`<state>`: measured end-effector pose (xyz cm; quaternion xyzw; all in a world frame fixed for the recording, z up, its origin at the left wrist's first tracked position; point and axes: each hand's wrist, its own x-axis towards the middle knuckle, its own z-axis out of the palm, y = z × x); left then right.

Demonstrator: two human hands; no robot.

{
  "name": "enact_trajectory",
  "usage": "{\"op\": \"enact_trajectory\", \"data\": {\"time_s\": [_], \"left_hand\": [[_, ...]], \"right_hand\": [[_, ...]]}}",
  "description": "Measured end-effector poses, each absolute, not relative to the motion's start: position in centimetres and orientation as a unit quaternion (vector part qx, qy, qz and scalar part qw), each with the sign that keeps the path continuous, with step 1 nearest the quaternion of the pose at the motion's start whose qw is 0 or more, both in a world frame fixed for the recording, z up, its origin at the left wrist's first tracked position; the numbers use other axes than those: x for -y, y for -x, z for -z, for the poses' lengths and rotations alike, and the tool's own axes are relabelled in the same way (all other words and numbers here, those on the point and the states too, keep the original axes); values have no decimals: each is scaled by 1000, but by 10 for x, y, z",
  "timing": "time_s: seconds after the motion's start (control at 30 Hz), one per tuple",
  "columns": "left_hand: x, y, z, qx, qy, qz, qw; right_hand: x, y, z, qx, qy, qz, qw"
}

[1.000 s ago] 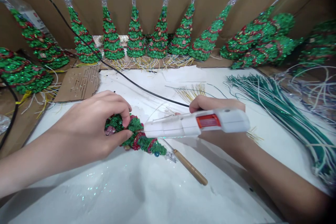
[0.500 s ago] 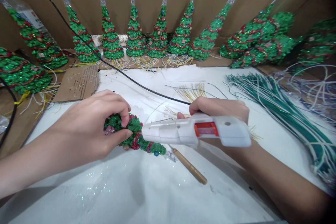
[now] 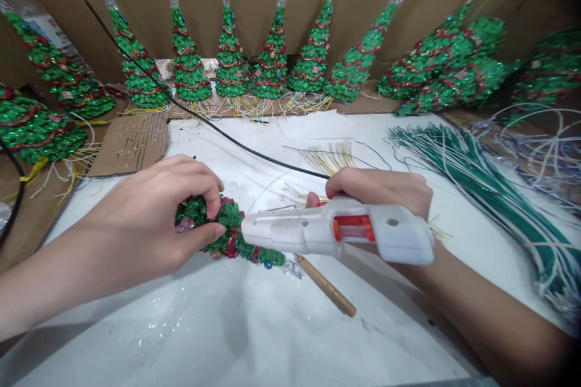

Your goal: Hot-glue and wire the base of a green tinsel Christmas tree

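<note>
My left hand (image 3: 167, 211) is closed, thumb and fingers gripping a small green glitter Christmas tree (image 3: 263, 254) that lies on its side with its clear star tip toward the right. Red garland and small baubles run along the tree. My right hand (image 3: 385, 193) is wrapped round the handle of a white hot glue gun (image 3: 318, 230) with a red-edged window. The gun points left, its nozzle at the tree right beside my left fingertips; whether it touches is hard to see. Below the gun, a tool with a wooden handle (image 3: 327, 287) lies near the star tip.
A row of decorated trees (image 3: 231, 60) stands along the cardboard wall at the back. A black cable (image 3: 218, 130) crosses the white work surface (image 3: 190, 326). Green and white wires (image 3: 481, 187) lie bundled at right; yellow-white wires (image 3: 333, 157) lie behind the gun. Corrugated cardboard (image 3: 131, 142) sits at left.
The glue gun's back end has dipped slightly, while its nozzle stays at the tree. The whole view has shifted a little. My left hand keeps its hold.
</note>
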<state>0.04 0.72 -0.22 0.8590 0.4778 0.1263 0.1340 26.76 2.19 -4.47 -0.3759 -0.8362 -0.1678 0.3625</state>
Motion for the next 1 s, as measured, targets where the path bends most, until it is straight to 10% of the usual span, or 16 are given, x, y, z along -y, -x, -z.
{"op": "enact_trajectory", "data": {"time_s": [1.0], "left_hand": [[-8,0,1,-483,-856,-118,142]], "right_hand": [[-24,-267,50,821,385,183,379]]}}
